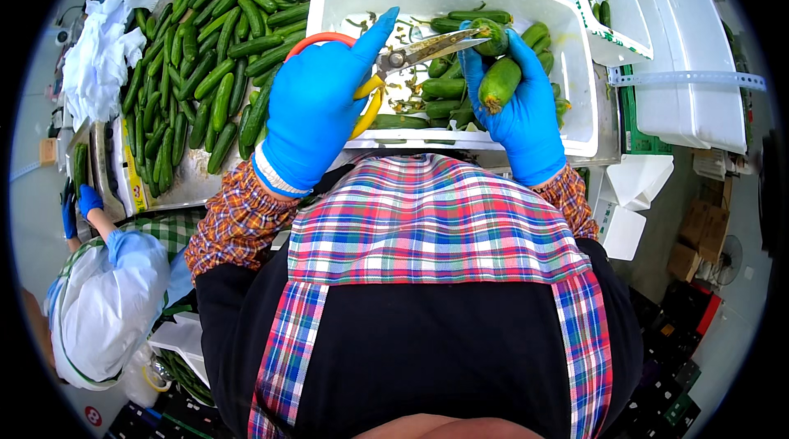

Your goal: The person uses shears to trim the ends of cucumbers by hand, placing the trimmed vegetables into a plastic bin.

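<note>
My left hand (317, 103), in a blue glove, grips scissors (425, 49) with red and yellow handles, its index finger stretched along the upper side. Their blades are slightly parted and lie at the end of a cucumber (491, 38). That cucumber is held in my gloved right hand (524, 112), together with a second cucumber (500, 80) whose dried blossom end faces me. Both hands are above a white foam box (425, 142). Inside it, more cucumbers (444, 89) lie mostly to the right, among loose stem and blossom scraps (404, 107).
A large heap of cucumbers (209, 63) covers the metal table on the left, beside crumpled white cloth (102, 47). Another foam box (610, 38) stands at the right, near stacked white boxes (690, 63). A co-worker (111, 303) in blue gloves is at the lower left.
</note>
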{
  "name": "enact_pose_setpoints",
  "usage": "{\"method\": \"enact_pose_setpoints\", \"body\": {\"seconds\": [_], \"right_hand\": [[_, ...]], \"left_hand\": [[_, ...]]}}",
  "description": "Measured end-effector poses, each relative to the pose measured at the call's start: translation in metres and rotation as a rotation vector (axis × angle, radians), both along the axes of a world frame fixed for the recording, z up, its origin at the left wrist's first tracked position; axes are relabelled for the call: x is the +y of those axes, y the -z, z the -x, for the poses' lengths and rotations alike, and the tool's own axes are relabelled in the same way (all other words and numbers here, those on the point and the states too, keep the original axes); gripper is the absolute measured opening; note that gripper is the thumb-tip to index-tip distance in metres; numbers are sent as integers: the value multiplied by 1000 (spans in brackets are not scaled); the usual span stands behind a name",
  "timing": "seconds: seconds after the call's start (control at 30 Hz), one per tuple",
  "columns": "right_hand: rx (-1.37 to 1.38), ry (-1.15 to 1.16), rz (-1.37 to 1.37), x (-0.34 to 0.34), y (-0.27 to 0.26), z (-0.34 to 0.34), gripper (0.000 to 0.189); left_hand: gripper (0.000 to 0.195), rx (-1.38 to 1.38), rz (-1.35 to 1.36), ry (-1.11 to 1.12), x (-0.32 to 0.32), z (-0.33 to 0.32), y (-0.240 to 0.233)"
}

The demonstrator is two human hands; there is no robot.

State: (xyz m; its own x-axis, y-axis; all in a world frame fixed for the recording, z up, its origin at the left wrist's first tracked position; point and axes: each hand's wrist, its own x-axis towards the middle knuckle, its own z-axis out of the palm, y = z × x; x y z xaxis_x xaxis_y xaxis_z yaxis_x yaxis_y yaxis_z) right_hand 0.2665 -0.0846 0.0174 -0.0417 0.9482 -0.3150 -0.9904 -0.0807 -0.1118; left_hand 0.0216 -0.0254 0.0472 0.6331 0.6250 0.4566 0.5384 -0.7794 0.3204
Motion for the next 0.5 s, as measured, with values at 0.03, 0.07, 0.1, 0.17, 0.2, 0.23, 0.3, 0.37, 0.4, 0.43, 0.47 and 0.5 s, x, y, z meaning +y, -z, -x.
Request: {"method": "enact_pose_setpoints", "body": {"seconds": [0.03,0.07,0.1,0.17,0.2,0.23,0.3,0.37,0.4,0.43,0.47,0.5], "right_hand": [[28,-13,-6,0,0,0,32],[56,-26,-12,-1,0,-1,33],[53,-21,-1,0,1,-1,33],[47,-12,19,1,0,0,34],[35,-9,30,1,1,0,34],[23,-6,42,2,2,0,34],[20,-12,48,2,2,0,34],[37,-30,39,1,0,-1,34],[29,-24,38,1,0,-1,34],[21,-17,38,1,1,-1,34],[13,-11,37,1,1,-1,34],[20,-14,40,1,2,-2,34]], "left_hand": [[81,-2,-2,5,0,0,0],[81,-5,-4,10,0,1,0],[80,-9,-7,17,1,1,-1],[80,-17,-12,32,1,1,-2],[79,0,-45,38,2,1,-1],[78,17,-78,44,3,3,1],[78,34,-120,40,4,3,2],[78,33,-139,20,4,2,2],[79,71,-120,-3,4,2,0],[79,109,-102,-26,4,1,-4],[79,147,-83,-50,4,1,-6],[79,135,-87,-40,4,1,-7]]}}
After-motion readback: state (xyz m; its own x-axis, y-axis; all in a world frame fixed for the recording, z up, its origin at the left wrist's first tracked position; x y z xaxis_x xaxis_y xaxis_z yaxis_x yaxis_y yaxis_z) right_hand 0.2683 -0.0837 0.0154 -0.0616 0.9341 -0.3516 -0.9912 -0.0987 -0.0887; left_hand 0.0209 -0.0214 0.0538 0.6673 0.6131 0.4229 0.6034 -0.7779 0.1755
